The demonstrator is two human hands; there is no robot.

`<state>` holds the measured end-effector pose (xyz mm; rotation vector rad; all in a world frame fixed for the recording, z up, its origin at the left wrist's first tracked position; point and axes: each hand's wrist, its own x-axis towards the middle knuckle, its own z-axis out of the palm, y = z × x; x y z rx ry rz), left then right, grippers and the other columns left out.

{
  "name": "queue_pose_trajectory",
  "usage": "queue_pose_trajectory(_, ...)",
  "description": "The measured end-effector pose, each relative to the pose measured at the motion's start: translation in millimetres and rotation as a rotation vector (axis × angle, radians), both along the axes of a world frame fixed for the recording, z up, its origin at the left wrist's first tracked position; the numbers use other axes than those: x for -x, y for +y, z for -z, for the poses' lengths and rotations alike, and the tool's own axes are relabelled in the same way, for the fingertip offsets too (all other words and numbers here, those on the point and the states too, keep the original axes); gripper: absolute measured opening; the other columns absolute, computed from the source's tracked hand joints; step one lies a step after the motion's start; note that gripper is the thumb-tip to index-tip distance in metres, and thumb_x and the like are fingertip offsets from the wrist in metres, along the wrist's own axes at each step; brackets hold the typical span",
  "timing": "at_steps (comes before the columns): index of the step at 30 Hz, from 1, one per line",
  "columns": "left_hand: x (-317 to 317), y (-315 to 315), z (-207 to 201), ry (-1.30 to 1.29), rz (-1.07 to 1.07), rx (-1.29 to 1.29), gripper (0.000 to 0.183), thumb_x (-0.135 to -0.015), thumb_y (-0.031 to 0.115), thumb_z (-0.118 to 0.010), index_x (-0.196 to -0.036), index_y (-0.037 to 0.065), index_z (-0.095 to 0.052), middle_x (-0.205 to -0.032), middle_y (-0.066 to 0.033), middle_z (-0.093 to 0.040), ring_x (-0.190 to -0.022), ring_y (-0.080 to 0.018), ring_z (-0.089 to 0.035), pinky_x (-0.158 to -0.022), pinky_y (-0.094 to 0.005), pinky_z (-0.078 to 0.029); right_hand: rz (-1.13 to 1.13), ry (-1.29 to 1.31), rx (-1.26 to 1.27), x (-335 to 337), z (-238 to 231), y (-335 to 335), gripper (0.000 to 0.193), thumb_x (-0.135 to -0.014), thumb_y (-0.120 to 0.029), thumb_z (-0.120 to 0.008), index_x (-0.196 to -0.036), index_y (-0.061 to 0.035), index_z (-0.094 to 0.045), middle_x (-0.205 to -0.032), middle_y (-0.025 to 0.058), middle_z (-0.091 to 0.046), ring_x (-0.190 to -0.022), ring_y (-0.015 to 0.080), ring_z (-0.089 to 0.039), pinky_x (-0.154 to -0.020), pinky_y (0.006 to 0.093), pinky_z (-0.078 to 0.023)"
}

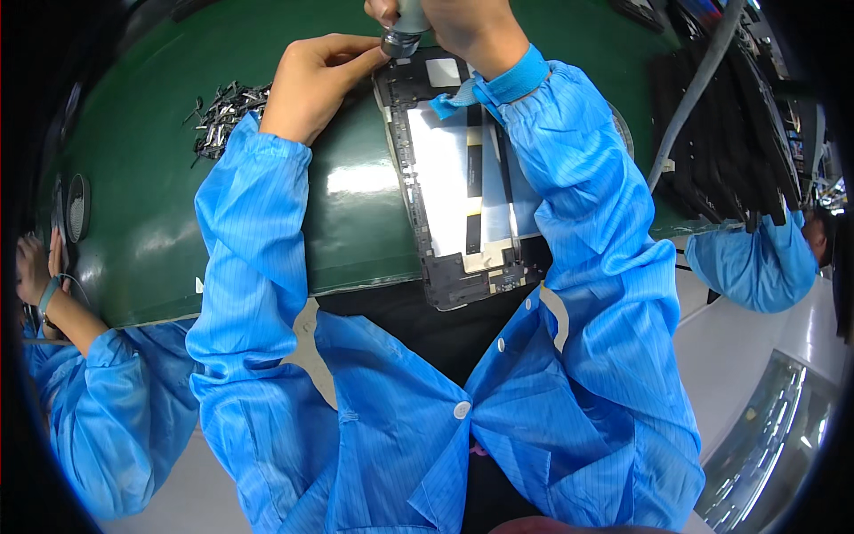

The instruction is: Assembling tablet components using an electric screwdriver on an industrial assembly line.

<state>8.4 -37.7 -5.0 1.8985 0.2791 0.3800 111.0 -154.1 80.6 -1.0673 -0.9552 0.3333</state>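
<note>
An opened tablet [438, 178] lies lengthwise on the green table [356, 240], its bright silver inner plate and dark circuit edges showing. Its near end reaches past the table's front edge, close to my body. At the tablet's far left corner, the thumb and forefinger of my left hand [311, 80] come together in a pinch; whatever is between them is too small to tell. My right hand [471, 31] is wrapped round a grey cylindrical tool [402, 37] with a dark, shiny collar, pointed down at that same corner. The tool's tip is hidden. A blue wrist strap circles my right wrist.
Left of my left forearm is a pile of small black and silver parts [229, 117]. Black panels [725, 133] stand in a row at the right, with a grey cable [703, 102] before them. Co-workers' blue sleeves [116, 409] show at both sides.
</note>
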Motion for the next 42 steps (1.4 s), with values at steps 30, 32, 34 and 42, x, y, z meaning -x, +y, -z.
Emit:
queue_pose_trajectory(30,1,-7,-15,-0.135,0.021,0.295,0.015,-0.088,0.006,-0.071,-0.097,-0.005,-0.071,-0.079,-0.0021,-0.068,-0.072,-0.0095,-0.059,-0.067,-0.0234,-0.049,0.060,0.073,-0.034,-10,7,7,0.018,-0.092,-0.012,-0.058,-0.088,0.0045,-0.064,-0.078,0.0131,-0.067,-0.045,0.0142,-0.055,-0.039,0.0267,-0.042)
queue_pose_trajectory(32,-5,2,-14,-0.053,-0.052,0.365,0.016,-0.087,0.009,-0.072,-0.094,-0.006,-0.073,-0.073,-0.0032,-0.067,-0.067,-0.0090,-0.058,-0.063,-0.0233,-0.047,0.069,0.059,-0.030,-11,0,5,0.019,-0.092,-0.013,-0.058,-0.088,0.0046,-0.064,-0.080,0.0134,-0.067,-0.045,0.0146,-0.055,-0.039,0.0265,-0.043)
queue_pose_trajectory(34,-3,15,2,-0.227,0.091,0.043,0.023,-0.095,0.015,-0.067,-0.111,-0.001,-0.069,-0.101,-0.0041,-0.069,-0.095,-0.0113,-0.063,-0.088,-0.0255,-0.049,0.067,0.061,-0.063,-9,-8,4,0.020,-0.093,-0.014,-0.057,-0.089,0.0048,-0.064,-0.080,0.0134,-0.067,-0.045,0.0146,-0.055,-0.039,0.0271,-0.043)
queue_pose_trajectory(42,-3,-16,-8,-0.500,-0.069,-0.254,0.036,-0.077,0.023,-0.085,-0.106,0.008,-0.071,-0.099,-0.0010,-0.070,-0.086,-0.0103,-0.060,-0.071,-0.0244,-0.044,0.044,0.119,-0.202,-13,-31,-8,0.025,-0.092,-0.018,-0.055,-0.090,0.0058,-0.061,-0.083,0.0167,-0.066,-0.045,0.0155,-0.054,-0.040,0.0288,-0.045)
